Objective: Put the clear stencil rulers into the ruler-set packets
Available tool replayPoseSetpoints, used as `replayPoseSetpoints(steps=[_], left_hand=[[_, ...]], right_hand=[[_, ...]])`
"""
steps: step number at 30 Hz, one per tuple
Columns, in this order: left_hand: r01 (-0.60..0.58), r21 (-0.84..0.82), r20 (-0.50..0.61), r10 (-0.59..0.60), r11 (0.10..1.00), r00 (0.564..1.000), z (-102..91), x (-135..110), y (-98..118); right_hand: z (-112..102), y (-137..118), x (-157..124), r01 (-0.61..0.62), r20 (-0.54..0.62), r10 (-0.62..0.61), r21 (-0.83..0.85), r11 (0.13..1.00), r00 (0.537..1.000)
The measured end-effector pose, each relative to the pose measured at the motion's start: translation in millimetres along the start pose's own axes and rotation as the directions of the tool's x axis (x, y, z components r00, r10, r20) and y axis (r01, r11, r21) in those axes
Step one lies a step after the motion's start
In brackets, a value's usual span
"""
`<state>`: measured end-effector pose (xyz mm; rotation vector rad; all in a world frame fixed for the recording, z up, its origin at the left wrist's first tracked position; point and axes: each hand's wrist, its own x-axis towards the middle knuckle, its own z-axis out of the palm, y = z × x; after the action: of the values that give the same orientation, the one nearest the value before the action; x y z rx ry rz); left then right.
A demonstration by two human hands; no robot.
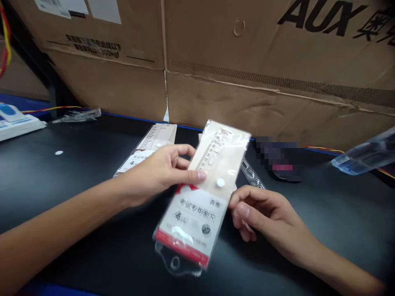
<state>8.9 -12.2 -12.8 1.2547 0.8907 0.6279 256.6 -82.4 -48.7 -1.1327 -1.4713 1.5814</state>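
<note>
A clear plastic bag (197,201) holds a stationery set with a white and red card, a beige backing and a hang hole at its lower end. My left hand (160,172) grips its upper part, with the fingers across the front. My right hand (262,213) pinches the bag's right edge from below the middle. A similar packet (145,150) lies flat on the black tabletop behind my left hand, partly hidden by it. A clear patterned plastic strip (252,174) lies just behind the held bag.
Large cardboard boxes (247,45) stand along the back of the black tabletop (70,172). At the left are a white and blue object (15,121) and a clear plastic scrap (77,116). A pixelated object (279,158), a clear bag (364,152) and thin wires lie at the right.
</note>
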Motion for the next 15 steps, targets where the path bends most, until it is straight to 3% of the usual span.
replayPoseSetpoints(steps=[2, 4, 6, 8, 11, 13, 15], left_hand=[[-0.077, 0.085, -0.225, 0.094, 0.993, 0.970, -19.0, 3, 11], [-0.055, 0.185, -0.408, 0.128, 0.981, 0.904, -39.3, 5, 21], [0.032, 0.239, -0.486, 0.090, 0.971, 0.870, -57.7, 6, 28], [0.115, 0.264, -0.504, 0.035, 0.958, 0.863, -72.6, 7, 29], [0.191, 0.388, -0.534, 0.051, 0.902, 0.844, -91.1, 11, 21], [0.274, 0.592, -0.564, 0.147, 0.758, 0.813, -102.9, 15, 13], [0.412, 0.751, -0.582, 0.224, 0.517, 0.781, -112.2, 19, 8]], right_hand=[[-2, -1, -2, 0.053, -0.059, -0.061, -0.129, 0.990, 0.996], [-4, -3, -3, 0.123, -0.128, -0.176, -0.344, 0.931, 0.976], [-8, -5, -4, 0.188, -0.171, -0.332, -0.555, 0.810, 0.928], [-14, -6, -4, 0.215, -0.188, -0.462, -0.695, 0.686, 0.867], [-25, -6, -1, 0.184, -0.226, -0.540, -0.777, 0.602, 0.811], [-32, -6, 2, 0.159, -0.251, -0.556, -0.795, 0.586, 0.793], [-38, -6, 6, 0.129, -0.260, -0.555, -0.815, 0.565, 0.790]])
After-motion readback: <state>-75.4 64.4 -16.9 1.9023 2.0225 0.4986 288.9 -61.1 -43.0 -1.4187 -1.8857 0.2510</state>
